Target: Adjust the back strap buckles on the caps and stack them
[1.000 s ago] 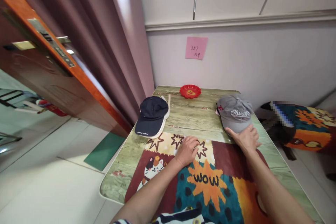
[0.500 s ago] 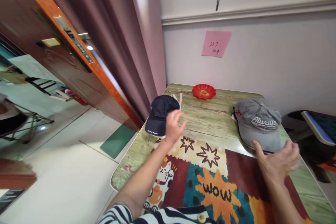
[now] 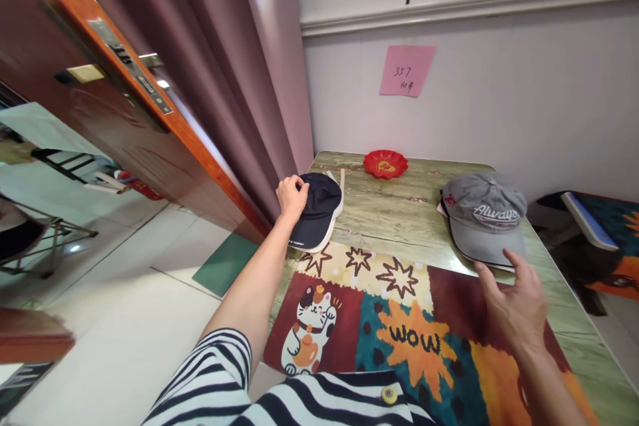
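A navy baseball cap [image 3: 319,196] lies at the left edge of the table, brim toward me, with small white lettering on the brim. A pale brim edge [image 3: 327,239] shows beneath it. My left hand [image 3: 291,197] is at the cap's left side, its fingers curled against the crown; the fingertips are partly hidden. On the right sits a grey cap [image 3: 486,213] reading "Always", with a pale edge under its brim. My right hand [image 3: 519,299] is just in front of that brim, thumb and fingers apart, holding nothing.
A red scalloped dish [image 3: 385,164] stands at the back of the wood-patterned table [image 3: 394,213]. A colourful mat [image 3: 344,319] covers the front. The wall bears a pink note [image 3: 407,71]. A curtain [image 3: 239,80] and an open door [image 3: 100,106] are on the left.
My left hand has moved left across the navy cap to its far left side, and its fingers have curled. My right hand has shifted slightly left and stays open by the grey cap's brim.
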`<state>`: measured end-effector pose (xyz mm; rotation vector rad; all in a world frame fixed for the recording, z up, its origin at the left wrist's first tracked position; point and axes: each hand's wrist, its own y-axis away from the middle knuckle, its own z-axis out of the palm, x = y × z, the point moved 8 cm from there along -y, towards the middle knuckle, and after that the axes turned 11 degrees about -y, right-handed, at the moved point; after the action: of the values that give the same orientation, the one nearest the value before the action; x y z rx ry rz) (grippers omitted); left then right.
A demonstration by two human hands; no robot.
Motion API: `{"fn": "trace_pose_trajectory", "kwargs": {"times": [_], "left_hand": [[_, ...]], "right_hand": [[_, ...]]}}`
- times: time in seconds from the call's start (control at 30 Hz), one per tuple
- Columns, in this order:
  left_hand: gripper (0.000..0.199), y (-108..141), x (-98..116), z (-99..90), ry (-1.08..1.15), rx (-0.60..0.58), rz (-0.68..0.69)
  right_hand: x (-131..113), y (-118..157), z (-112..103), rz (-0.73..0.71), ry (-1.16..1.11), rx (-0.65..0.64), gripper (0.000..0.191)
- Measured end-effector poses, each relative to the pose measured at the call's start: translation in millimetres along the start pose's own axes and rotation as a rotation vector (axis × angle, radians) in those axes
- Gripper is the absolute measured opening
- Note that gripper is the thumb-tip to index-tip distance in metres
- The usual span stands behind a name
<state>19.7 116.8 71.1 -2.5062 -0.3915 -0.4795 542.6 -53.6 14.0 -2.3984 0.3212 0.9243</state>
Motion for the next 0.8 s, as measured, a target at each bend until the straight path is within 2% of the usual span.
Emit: {"fn": "trace_pose_trajectory", "kwargs": {"times": [0.2, 0.33, 0.47, 0.57, 0.7, 0.8], "left_hand": [[0.018, -7, 7, -16.4, 0.126, 0.06, -0.004], [0.012, -14, 11, -33.0, 0.299, 0.129, -0.021], [0.009, -16, 21, -46.6, 0.51, 0.123, -0.056], [0.012, -7, 50, -67.5, 0.619, 0.117, 0.026], [0.016, 17, 106, -95.9, 0.754, 0.074, 0.128], [0.018, 37, 141, -100.2, 0.898, 0.025, 0.105]], "right_hand": [[-5, 2, -4, 0.145, -0.238, -0.063, 0.068], [-21, 5, 15, 0.178, -0.406, -0.231, 0.055], [-37, 13, 40, 0.213, -0.604, -0.399, 0.048], [-55, 18, 56, 0.227, -0.719, -0.525, 0.048], [-96, 14, 74, 0.264, -0.97, -0.642, 0.053], [-127, 8, 95, 0.342, -1.205, -0.722, 0.061]]}}
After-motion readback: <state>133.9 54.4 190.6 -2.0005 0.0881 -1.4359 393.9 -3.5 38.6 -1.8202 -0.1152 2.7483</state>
